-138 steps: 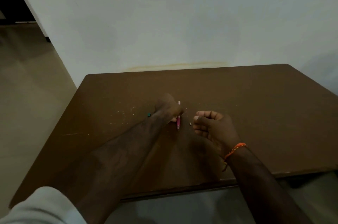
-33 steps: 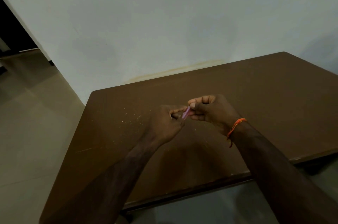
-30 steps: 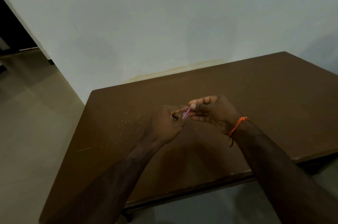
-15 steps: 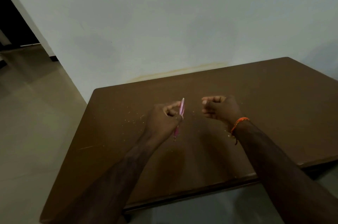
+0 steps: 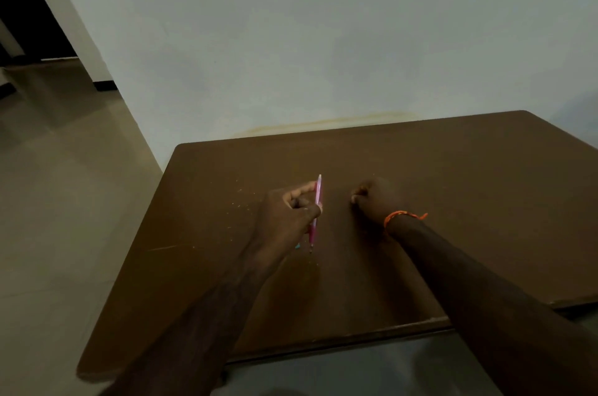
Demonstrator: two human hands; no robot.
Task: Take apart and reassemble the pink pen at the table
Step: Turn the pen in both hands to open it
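Observation:
The pink pen (image 5: 317, 201) stands nearly upright in my left hand (image 5: 288, 214), tip down and just touching or hovering over the brown table (image 5: 453, 201). Thumb and forefinger pinch the pen at its middle. My right hand (image 5: 372, 198) rests about a hand's width to the right, fingers curled into a fist; I cannot see anything in it. An orange thread band (image 5: 401, 216) circles that wrist. A small teal piece (image 5: 297, 246) peeks out beside my left wrist on the table.
Pale specks (image 5: 239, 201) are scattered on the table left of my left hand. A white wall (image 5: 323, 39) rises right behind the table's far edge. Tiled floor (image 5: 64, 201) lies to the left; the near table edge (image 5: 339, 344) is below my forearms.
A second ago both hands held the pen together. The right hand has let go and drawn away to the right; the left hand now holds the pen alone, turned upright and lowered.

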